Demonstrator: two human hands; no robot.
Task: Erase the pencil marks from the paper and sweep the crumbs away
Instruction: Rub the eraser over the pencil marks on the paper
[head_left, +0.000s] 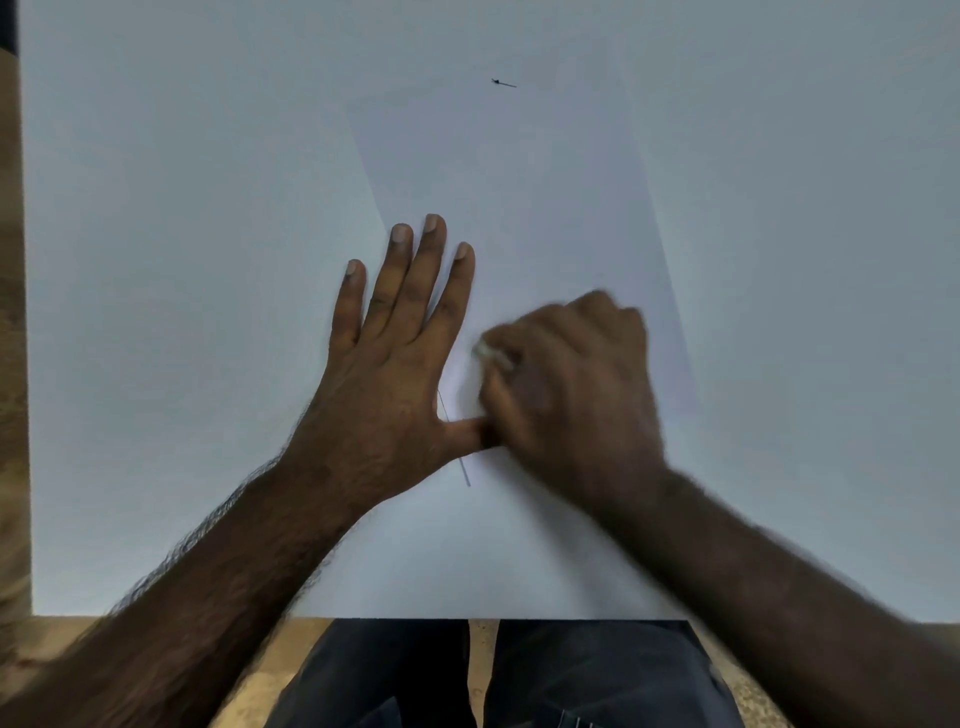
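White paper (519, 208) (faint pencil line (465, 470))

Soft, even light falls over the pale tabletop (182, 260), with no glare and only faint shadows. The right hand (571, 374) is smeared by motion blur, its grip on a small white thing unclear, while the left hand (395, 353) beside it stays sharp; the frame's edges bow slightly

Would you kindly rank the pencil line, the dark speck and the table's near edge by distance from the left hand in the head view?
1. Pencil line: beside the left hand's thumb.
2. Table's near edge: below, toward the person.
3. Dark speck: far up the table.
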